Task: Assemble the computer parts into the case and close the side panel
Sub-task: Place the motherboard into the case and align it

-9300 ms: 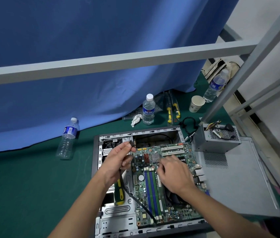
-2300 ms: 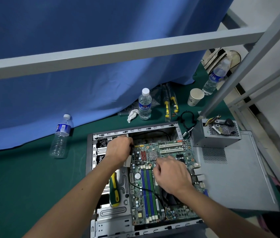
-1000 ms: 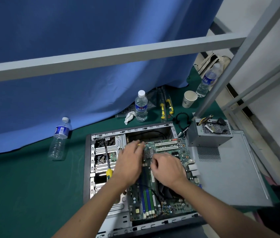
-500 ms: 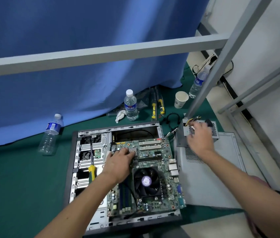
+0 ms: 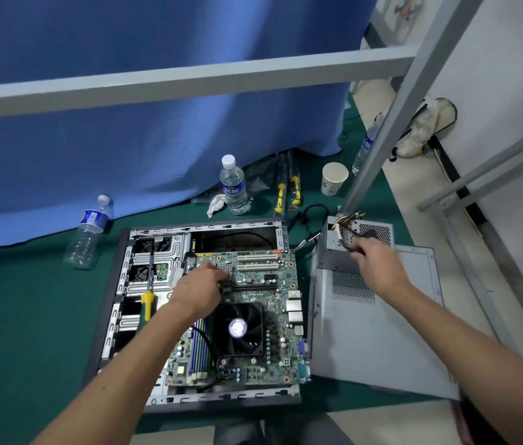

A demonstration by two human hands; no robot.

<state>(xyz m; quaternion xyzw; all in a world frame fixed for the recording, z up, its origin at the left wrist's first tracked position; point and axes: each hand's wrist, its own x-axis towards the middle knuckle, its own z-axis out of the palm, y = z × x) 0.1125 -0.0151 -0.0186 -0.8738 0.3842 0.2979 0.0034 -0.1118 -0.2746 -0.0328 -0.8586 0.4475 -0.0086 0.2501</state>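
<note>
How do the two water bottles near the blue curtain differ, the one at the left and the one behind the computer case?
The left bottle leans tilted against the curtain; the middle bottle stands upright. The left bottle stands apart on the green mat; the middle bottle has a crumpled white tissue right beside it. The left bottle looks nearly empty; how full the middle bottle is I cannot tell. Both are clear plastic with white caps and blue labels.

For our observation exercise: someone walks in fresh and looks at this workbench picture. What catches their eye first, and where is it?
The open computer case lies flat mid-table, its green motherboard and black cooler fan exposed. The left hand rests on the board, while the right hand grips a black cable at the power supply on the detached side panel. A blue curtain fills the background.
</note>
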